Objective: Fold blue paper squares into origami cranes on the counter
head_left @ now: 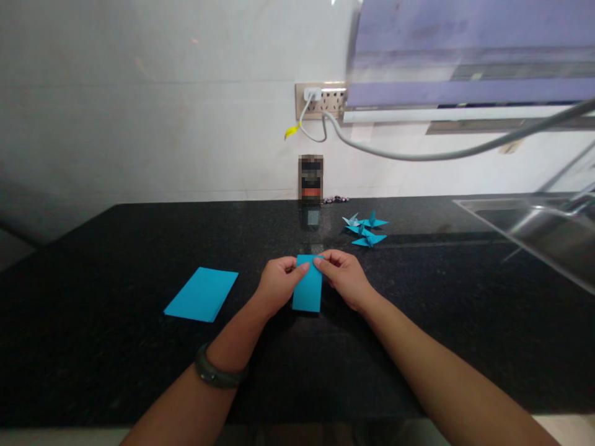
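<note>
Head view: your left hand [279, 283] and right hand [348, 277] each pinch one upper side of the blue paper rectangle [307, 295], over the dark counter [102, 365] (blue sheets [202, 296] lie left); even thumb pressure should keep edges square.

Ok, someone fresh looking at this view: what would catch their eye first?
Probably the narrow blue paper, bright against the dark countertop near the middle, in the grip of the left hand and right hand. Next, the larger blue paper lying flat to the left, then the folded paper birds clustered beyond the right hand, toward the wall.
</note>
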Demonstrator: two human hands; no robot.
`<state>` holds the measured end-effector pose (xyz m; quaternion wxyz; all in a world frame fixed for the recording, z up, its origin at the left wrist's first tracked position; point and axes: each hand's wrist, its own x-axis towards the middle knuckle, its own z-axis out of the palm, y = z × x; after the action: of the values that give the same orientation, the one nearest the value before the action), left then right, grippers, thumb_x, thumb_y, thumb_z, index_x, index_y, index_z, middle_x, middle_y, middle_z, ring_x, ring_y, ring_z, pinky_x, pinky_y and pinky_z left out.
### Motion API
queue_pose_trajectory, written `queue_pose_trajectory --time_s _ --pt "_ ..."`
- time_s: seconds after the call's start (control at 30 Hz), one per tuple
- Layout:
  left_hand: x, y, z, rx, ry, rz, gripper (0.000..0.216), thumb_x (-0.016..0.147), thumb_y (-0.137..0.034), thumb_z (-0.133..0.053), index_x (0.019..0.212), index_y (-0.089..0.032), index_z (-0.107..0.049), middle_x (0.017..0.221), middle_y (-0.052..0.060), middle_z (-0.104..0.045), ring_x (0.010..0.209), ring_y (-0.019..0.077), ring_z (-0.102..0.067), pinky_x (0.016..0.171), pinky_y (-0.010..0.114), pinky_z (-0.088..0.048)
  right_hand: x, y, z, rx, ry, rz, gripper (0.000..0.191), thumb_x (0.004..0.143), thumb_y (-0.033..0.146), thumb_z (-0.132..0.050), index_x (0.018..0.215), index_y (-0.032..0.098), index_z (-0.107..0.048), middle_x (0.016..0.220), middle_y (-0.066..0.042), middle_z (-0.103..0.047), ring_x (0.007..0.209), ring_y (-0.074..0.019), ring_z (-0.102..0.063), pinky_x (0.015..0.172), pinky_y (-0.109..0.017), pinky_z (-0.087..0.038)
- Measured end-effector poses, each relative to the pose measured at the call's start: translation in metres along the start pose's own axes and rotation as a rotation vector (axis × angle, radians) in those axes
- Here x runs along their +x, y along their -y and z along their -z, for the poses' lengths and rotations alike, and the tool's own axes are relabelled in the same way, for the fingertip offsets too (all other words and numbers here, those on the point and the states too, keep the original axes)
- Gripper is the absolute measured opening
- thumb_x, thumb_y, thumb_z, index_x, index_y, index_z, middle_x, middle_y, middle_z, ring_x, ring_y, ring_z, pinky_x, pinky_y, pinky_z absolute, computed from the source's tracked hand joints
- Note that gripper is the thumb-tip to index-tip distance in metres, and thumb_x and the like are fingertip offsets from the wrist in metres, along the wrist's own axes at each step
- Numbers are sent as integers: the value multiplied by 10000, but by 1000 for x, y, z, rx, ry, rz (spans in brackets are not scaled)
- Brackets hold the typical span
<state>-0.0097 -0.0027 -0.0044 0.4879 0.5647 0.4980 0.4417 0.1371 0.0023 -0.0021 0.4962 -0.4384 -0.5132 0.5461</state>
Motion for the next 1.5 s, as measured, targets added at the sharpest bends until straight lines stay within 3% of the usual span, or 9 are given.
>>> queue_pose_trajectory --time_s 0.23,0.5,0.57,0.7,0.77,0.87,1.03,1.27,1.5 --pt "-1 -1 -1 -15 98 71 271 636 -391 -649 652 -123 -612 560 -4 -572 486 97 -469 487 226 -373 6 -5 3 166 -140 -1 218 636 350 -657 637 154 -561 395 73 -428 354 -55 -343 368 -201 -249" --pt "2 1 3 31 -20 60 255 599 -370 -666 593 -129 -583 520 -18 -546 475 91 -451 479 216 -340 10 -2 7 266 -294 7 249 595 366 -679 616 163 -537 412 65 -429 377 -60 -366 361 -190 -281" --pt "2 1 2 27 -64 42 249 597 -364 -664 579 -133 -573 510 -21 -543 472 90 -447 479 215 -334 8 -3 5 224 -215 -33 284 608 394 -674 588 169 -501 421 63 -439 369 -56 -370 352 -184 -289" --pt "3 3 2 50 -166 -2 249 614 -365 -653 579 -133 -569 485 -32 -516 462 85 -425 467 211 -308 2 -7 0 25 67 -150 301 590 391 -697 571 157 -507 411 68 -441 346 -47 -361 321 -168 -277" --pt "3 2 1 59 -185 -13 248 616 -363 -655 586 -130 -575 486 -32 -515 469 86 -427 468 211 -308 0 -9 -1 -38 92 -156 302 599 380 -687 535 154 -497 393 70 -433 329 -41 -346 314 -167 -268" --pt "2 0 0 7 -150 0 250 607 -362 -669 592 -127 -586 507 -26 -538 489 92 -457 490 215 -343 -1 -9 0 -60 91 -157 303 609 357 -672 490 156 -479 384 68 -441 311 -34 -329 307 -169 -251" --pt "1 -2 0 -204 -37 107 309 598 -409 -677 720 -130 -623 609 4 -623 535 129 -539 538 260 -425 -4 -5 2 -172 258 -214 267 608 286 -670 458 154 -492 378 63 -456 304 -32 -336 296 -166 -227" --pt "3 7 3 -181 -176 53 252 617 -374 -674 623 -135 -593 508 -34 -557 454 92 -468 465 225 -370 -6 -3 1 -292 268 -234 317 665 344 -627 457 167 -464 374 68 -430 283 -29 -295 287 -173 -181" --pt "3 4 2 -192 -190 65 239 621 -358 -676 620 -133 -596 501 -37 -561 442 88 -461 457 222 -374 -5 -9 -3 -219 241 -133 254 718 361 -571 575 171 -483 448 68 -424 376 -52 -367 352 -169 -302"
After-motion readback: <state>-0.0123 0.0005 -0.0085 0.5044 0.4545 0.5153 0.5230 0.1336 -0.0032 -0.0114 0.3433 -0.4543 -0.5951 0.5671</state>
